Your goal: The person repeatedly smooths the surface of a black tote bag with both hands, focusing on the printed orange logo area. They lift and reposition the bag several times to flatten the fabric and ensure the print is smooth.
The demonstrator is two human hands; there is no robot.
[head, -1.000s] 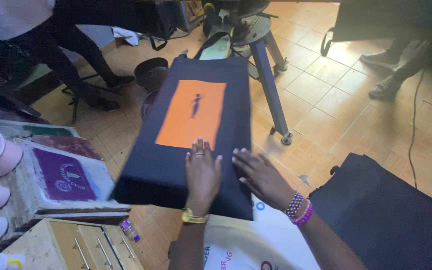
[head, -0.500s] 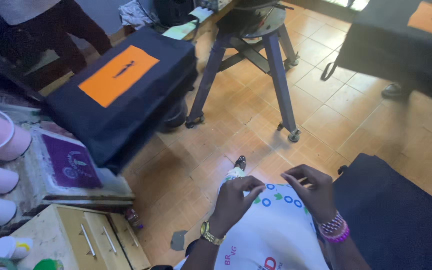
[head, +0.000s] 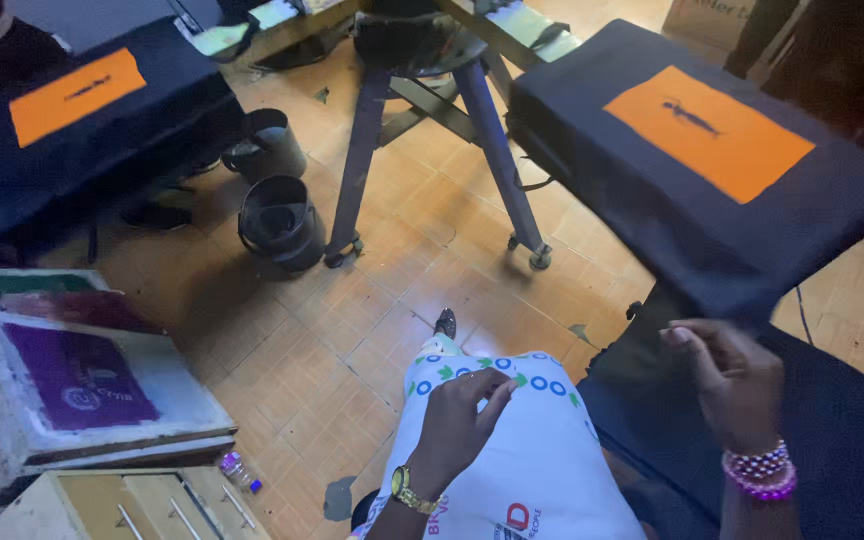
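right hand [head: 732, 385] fingers half-curled, empty, just under near edge of dark pallet with orange print [head: 709, 140]. left hand [head: 462, 425] loose, empty, over white garment [head: 522, 470]. risk: fingers brushing possibly wet print, smearing.

One head-worn camera looks steeply down, close over the hands, towards the tiled floor [head: 422, 250]

A dark navy cloth [head: 712, 190] with an orange print lies flat, stretched on its platen.
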